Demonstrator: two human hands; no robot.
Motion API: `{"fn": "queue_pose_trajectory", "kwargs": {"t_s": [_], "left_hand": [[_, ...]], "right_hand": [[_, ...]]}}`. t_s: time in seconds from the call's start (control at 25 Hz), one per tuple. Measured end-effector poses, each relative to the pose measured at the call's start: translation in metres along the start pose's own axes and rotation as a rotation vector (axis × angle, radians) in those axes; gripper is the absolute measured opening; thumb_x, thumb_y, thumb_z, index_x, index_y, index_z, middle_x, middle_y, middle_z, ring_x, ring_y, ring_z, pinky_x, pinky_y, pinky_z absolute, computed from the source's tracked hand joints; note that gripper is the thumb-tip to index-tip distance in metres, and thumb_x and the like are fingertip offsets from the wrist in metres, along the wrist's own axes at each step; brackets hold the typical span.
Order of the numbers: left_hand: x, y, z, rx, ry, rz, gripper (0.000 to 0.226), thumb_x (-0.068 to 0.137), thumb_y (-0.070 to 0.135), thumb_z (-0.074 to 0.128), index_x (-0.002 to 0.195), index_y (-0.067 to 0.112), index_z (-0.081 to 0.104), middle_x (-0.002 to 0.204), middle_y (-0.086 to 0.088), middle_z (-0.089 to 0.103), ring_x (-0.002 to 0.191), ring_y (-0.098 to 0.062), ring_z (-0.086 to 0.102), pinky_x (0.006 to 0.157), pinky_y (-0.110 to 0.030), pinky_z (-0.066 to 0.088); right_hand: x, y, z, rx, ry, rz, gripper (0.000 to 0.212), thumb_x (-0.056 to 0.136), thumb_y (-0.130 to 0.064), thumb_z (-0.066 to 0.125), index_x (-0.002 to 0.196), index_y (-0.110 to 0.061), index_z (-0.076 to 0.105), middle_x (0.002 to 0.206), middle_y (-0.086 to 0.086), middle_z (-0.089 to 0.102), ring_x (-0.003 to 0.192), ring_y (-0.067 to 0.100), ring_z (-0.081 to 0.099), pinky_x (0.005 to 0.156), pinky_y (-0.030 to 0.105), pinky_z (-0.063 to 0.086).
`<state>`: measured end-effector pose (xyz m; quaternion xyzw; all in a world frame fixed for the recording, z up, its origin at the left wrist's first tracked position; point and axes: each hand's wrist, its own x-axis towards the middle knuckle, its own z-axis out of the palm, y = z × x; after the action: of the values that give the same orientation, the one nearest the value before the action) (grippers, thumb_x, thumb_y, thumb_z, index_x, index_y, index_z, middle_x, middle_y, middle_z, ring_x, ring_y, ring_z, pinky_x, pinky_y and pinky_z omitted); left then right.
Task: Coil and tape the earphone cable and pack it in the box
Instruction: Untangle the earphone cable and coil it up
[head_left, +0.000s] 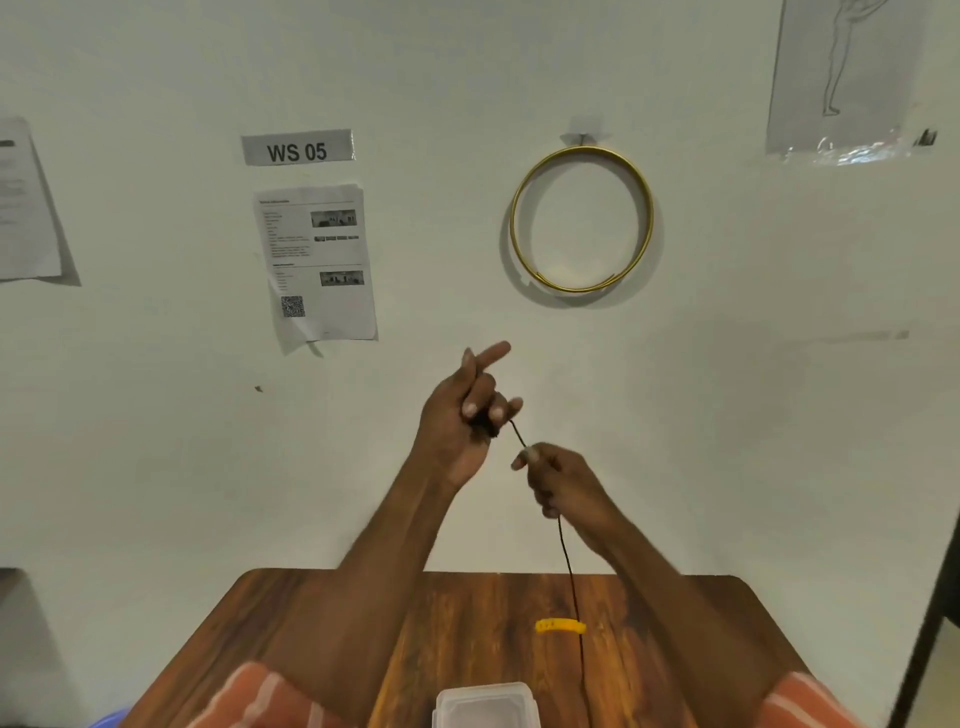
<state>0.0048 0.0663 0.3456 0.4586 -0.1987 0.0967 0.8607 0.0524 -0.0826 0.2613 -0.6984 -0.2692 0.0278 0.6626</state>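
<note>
Both hands are raised above the wooden table (467, 623), in front of the wall. My left hand (462, 410) is closed around a small dark bundle of the black earphone cable (570, 577), index finger pointing out. My right hand (561, 480) pinches the cable a short way off, so a taut piece runs between the hands. The rest of the cable hangs from my right hand down to the table. A clear plastic box (485, 704) stands at the table's near edge. A small yellow piece (560, 625), perhaps tape, lies on the table behind the hanging cable.
The table butts against a pale wall with a "WS 05" sign (297, 149), printed sheets (317, 262) and a gold hoop (582, 218). A dark upright post (930, 623) stands at the right. Orange striped fabric (249, 696) covers my lap at the bottom.
</note>
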Motion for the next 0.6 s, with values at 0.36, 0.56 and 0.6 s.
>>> {"fn": "queue_pose_trajectory", "kwargs": {"t_s": [0.36,0.56,0.6], "left_hand": [[0.029,-0.002,-0.059,1.35,-0.149,-0.25,0.037,0.103,0.023,0.044,0.139,0.013,0.045,0.071,-0.012,0.073,0.057,-0.025,0.064,0.055,-0.035,0.049],[-0.017,-0.036,-0.034,0.432,-0.351,-0.413,0.052,0.106,0.038,0.028,0.131,0.002,0.056,0.05,-0.001,0.038,0.035,-0.009,0.02,0.043,-0.023,0.035],[-0.02,-0.038,-0.026,0.245,-0.366,-0.411,0.058,0.106,0.041,0.023,0.133,0.0,0.055,0.048,0.002,0.033,0.033,-0.007,0.016,0.041,-0.021,0.034]], "right_hand": [[-0.031,-0.051,-0.016,-0.296,-0.055,-0.207,0.025,0.1,-0.015,0.052,0.095,-0.007,0.074,0.053,-0.018,0.055,0.051,-0.001,0.044,0.053,0.009,0.035],[0.012,-0.081,-0.038,-0.322,0.054,-0.246,0.025,0.098,-0.014,0.053,0.082,-0.007,0.07,0.05,-0.02,0.054,0.05,-0.003,0.045,0.052,0.008,0.036],[0.019,-0.078,-0.038,-0.297,0.049,-0.229,0.026,0.099,-0.015,0.053,0.079,-0.01,0.069,0.047,-0.018,0.05,0.048,-0.001,0.042,0.05,0.01,0.033]]}}
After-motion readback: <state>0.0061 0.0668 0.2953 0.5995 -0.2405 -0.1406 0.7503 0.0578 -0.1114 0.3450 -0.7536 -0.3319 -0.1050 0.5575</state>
